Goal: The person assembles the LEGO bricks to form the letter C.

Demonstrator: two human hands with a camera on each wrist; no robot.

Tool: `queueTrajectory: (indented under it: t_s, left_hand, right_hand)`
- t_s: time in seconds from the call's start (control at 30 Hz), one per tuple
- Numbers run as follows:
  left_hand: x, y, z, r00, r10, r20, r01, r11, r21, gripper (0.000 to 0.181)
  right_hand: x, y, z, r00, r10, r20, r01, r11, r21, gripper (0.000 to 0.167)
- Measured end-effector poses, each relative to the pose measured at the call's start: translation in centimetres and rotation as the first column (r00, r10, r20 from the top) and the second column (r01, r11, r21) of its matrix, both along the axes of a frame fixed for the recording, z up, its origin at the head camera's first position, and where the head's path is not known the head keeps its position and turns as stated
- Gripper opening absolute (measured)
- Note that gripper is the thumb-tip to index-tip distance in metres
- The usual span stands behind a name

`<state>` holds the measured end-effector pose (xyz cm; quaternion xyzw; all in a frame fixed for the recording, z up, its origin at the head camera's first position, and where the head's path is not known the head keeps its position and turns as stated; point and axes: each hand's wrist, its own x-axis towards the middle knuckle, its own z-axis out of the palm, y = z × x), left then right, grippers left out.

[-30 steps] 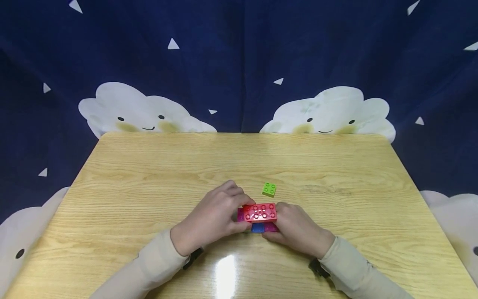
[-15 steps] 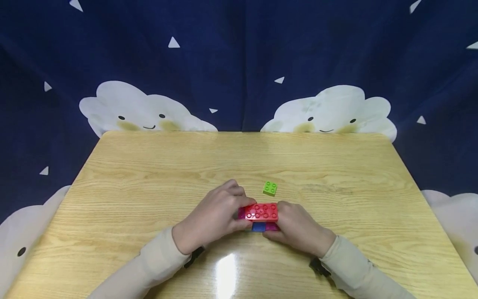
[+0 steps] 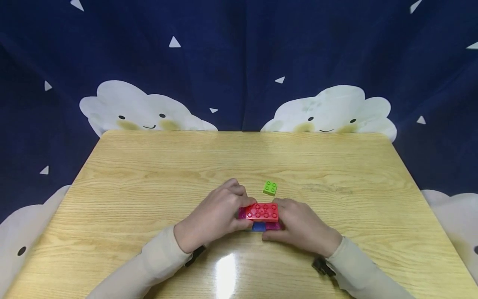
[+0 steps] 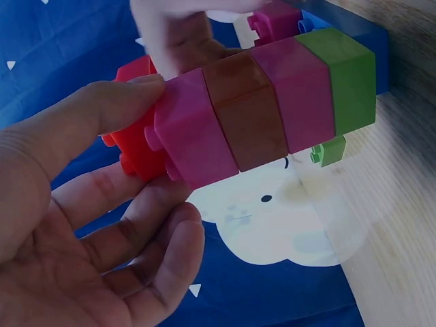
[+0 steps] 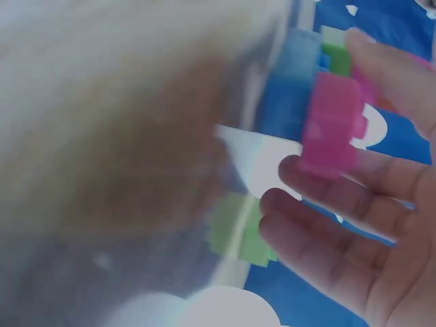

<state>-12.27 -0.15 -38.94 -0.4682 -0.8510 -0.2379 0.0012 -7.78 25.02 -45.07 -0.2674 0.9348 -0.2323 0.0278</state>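
Observation:
A red toy brick point(image 3: 262, 212) with studs tops a stack of toy bricks near the front middle of the table. My left hand point(image 3: 219, 214) pinches the stack's upper end between thumb and fingers. In the left wrist view its column runs magenta point(image 4: 197, 129), brown point(image 4: 246, 109), magenta, then green point(image 4: 351, 88), above a blue brick point(image 4: 371, 51) at the base. On the other side, my right hand point(image 3: 304, 226) is beside the stack with loosely spread fingers point(image 5: 320, 184) by a low magenta brick point(image 5: 334, 126), which sits on the blue base brick point(image 5: 289, 88).
A small lime-green brick point(image 3: 270, 188) lies on the wooden table point(image 3: 168, 166) just behind the stack. A dark blue curtain point(image 3: 239, 62) with printed clouds hangs beyond the table's far edge.
My right hand has loosened and shifted slightly right, its fingers spreading away from the stack. My left hand keeps its hold; the stack stays nearly in place.

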Motion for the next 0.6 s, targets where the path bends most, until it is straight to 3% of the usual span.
queueTrajectory:
  t_s: [0.17,0.27,0.43,0.6]
  left_hand:
    - [0.0,0.0,0.0,1.0,0.007,0.002,-0.007,1.0,-0.008,0.042]
    - [0.0,0.0,0.1,1.0,0.006,-0.015,-0.006,1.0,-0.012,0.04]
    - [-0.1,0.1,0.1,1.0,-0.003,-0.017,0.002,1.0,-0.01,0.038]
    - [-0.2,0.1,0.1,1.0,-0.011,0.002,0.011,1.0,0.004,0.036]
  right_hand:
    - [0.2,0.7,1.6,0.997,-0.075,-0.007,0.073,0.986,-0.151,0.079]
    - [0.3,0.7,2.2,0.996,-0.072,-0.043,0.058,0.963,-0.263,0.079]
    - [0.1,0.1,2.2,0.981,0.002,-0.195,-0.081,0.913,-0.399,0.069]
    - [-0.3,-0.7,2.0,0.924,0.097,-0.369,-0.256,0.874,-0.412,0.042]
